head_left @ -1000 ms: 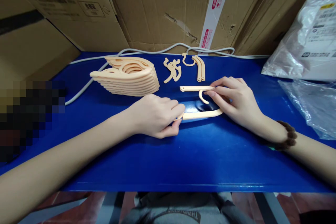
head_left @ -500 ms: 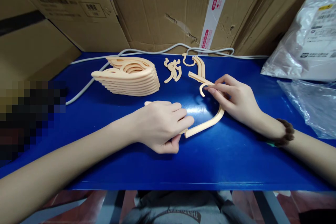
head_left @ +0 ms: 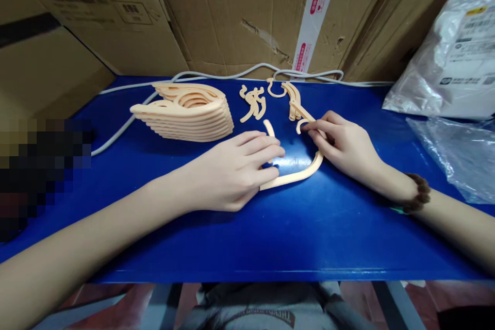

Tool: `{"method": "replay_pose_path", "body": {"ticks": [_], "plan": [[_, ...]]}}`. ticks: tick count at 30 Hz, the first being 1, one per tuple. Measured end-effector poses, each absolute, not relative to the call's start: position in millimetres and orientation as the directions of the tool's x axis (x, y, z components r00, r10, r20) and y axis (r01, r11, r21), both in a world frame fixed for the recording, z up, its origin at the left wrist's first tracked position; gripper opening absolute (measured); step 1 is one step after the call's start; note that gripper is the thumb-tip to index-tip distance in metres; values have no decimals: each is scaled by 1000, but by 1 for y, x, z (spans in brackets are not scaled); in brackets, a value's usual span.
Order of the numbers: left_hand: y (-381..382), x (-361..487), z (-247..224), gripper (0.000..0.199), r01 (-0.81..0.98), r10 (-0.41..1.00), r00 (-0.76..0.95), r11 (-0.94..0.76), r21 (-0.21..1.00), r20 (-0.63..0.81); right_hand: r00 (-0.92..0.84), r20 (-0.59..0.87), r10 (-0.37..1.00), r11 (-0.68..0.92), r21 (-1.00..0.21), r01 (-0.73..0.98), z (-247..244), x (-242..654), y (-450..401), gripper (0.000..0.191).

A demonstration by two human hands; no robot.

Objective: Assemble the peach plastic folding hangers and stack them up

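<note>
1. From where I stand, the right hand [head_left: 342, 147] has its thumb and forefinger pinching a peach-coloured hanger frame [head_left: 292, 178] close to its small hook [head_left: 300, 126], which peeks out just left of those fingertips.
2. One long arm of the frame bends down from the right fingers and runs leftward to the left hand [head_left: 242, 172], its end touching the fingers there. Another arm slants up and away from the right fingers.
3. The left fingers are slightly parted and curled over a curved strip [head_left: 269, 129], which pokes out beyond them; the thumb's hold underneath is hidden from me.
4. Just past the right fingertips lie some bent arms [head_left: 294, 99], with the slanting arm overlapping their near end; a loose hook [head_left: 275, 91] sits left of these.
5. Beyond the left fingers there's a little heap of hooks [head_left: 254, 103], and farther to their left a neat stack of hanger pieces [head_left: 189, 116].
6. Everything is on a blue table [head_left: 270, 247]. Behind the pieces, farthest from the fingers, a pale cable [head_left: 255, 68] snakes along before cardboard [head_left: 228, 15].
7. Well right of the right fingers rests a plastic bag [head_left: 444, 56].
</note>
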State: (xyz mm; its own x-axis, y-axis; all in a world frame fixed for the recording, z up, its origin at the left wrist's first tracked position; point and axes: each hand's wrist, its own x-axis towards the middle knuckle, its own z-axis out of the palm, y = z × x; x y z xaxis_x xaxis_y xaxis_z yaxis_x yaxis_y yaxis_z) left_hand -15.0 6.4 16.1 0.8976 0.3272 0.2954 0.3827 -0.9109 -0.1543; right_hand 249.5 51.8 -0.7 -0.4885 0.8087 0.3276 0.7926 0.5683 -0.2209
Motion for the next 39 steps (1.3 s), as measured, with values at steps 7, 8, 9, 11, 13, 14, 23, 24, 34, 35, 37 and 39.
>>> {"method": "replay_pose_path", "body": {"ticks": [7, 8, 9, 11, 13, 14, 23, 24, 34, 35, 37, 39], "plan": [[12, -20, 8, 27, 471, 406, 862, -863, -183, 304, -490, 303, 817, 561, -227, 796, 0, 252, 54, 30], [12, -20, 8, 30, 480, 418, 862, -856, -192, 287, -492, 302, 817, 562, -225, 796, 0, 252, 55, 31], [11, -20, 7, 32, 485, 427, 863, -851, -201, 271, -490, 301, 818, 560, -223, 798, 0, 252, 55, 31], [11, -20, 7, 34, 491, 436, 863, -845, -214, 256, -480, 301, 824, 550, -220, 806, 1, 252, 55, 31], [11, -19, 8, 34, 492, 439, 863, -843, -217, 250, -470, 300, 830, 540, -218, 813, 1, 252, 55, 32], [11, -19, 8, 34, 492, 442, 863, -843, -215, 245, -470, 298, 831, 538, -217, 814, 1, 252, 55, 32], [8, -19, 14, 33, 462, 444, 873, -886, -49, 200, -478, 292, 828, 542, -198, 817, 0, 252, 55, 34], [7, -19, 15, 31, 465, 448, 868, -885, -32, 213, -480, 290, 828, 542, -199, 816, 0, 252, 55, 34], [9, -16, 7, 22, 476, 445, 849, -878, -45, 284, -478, 280, 832, 537, -192, 821, 1, 251, 53, 34], [9, -16, 7, 21, 476, 447, 848, -878, -40, 286, -478, 282, 832, 537, -192, 822, 1, 251, 53, 33], [10, -16, 6, 21, 484, 454, 842, -874, -36, 290, -480, 285, 830, 539, -188, 821, 1, 250, 52, 33], [10, -16, 5, 21, 489, 457, 840, -871, -41, 294, -484, 280, 829, 541, -182, 821, 1, 250, 53, 33]]}}
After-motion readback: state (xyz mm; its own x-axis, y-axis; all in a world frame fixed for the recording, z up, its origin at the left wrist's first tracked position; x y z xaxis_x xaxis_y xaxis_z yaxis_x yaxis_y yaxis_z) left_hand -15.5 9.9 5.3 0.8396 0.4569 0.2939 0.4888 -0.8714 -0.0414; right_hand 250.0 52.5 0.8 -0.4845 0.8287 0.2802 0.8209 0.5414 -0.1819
